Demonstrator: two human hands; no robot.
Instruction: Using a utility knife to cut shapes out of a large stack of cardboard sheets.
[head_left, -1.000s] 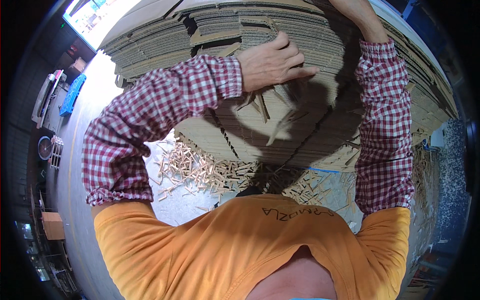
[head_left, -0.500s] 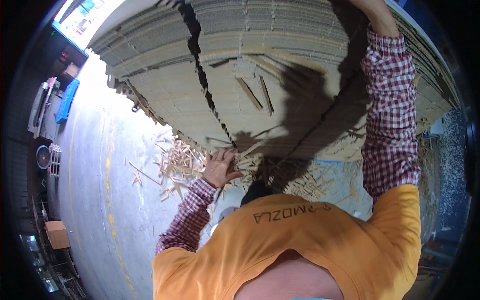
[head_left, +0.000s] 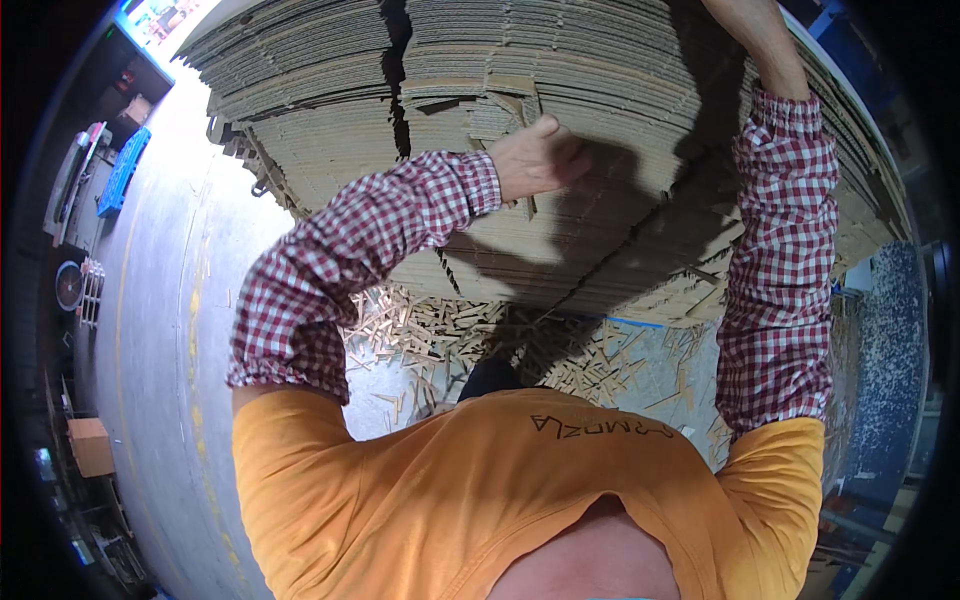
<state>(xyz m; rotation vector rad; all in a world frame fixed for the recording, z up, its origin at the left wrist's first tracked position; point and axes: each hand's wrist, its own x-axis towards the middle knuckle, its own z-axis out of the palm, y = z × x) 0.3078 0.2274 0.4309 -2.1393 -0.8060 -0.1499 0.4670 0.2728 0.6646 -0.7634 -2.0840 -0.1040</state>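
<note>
A tall stack of die-cut cardboard sheets [head_left: 600,70] fills the view ahead of me, with jagged dark gaps running down its side. My left hand [head_left: 541,160] is raised against the middle of the stack, thumb standing apart from partly shadowed fingers. No held thing shows in it. Just beyond it, loose cardboard strips [head_left: 512,105] stick out from the layers, and one end pokes out below the hand. My right hand [head_left: 745,20] is up at the stack's top right; its fingers lie beyond the picture's edge.
Cardboard scraps [head_left: 430,325] litter the grey floor under the stack. A yellow line [head_left: 195,350] runs along the floor at left. Farther left are a blue pallet-like object [head_left: 124,172], a wheel [head_left: 69,285] and a cardboard box [head_left: 90,447]. A speckled blue surface [head_left: 890,340] stands at right.
My left hand has risen from the stack's lower edge to its middle, over the loose strips. My right hand stays high at the right. The view has shifted slightly.
</note>
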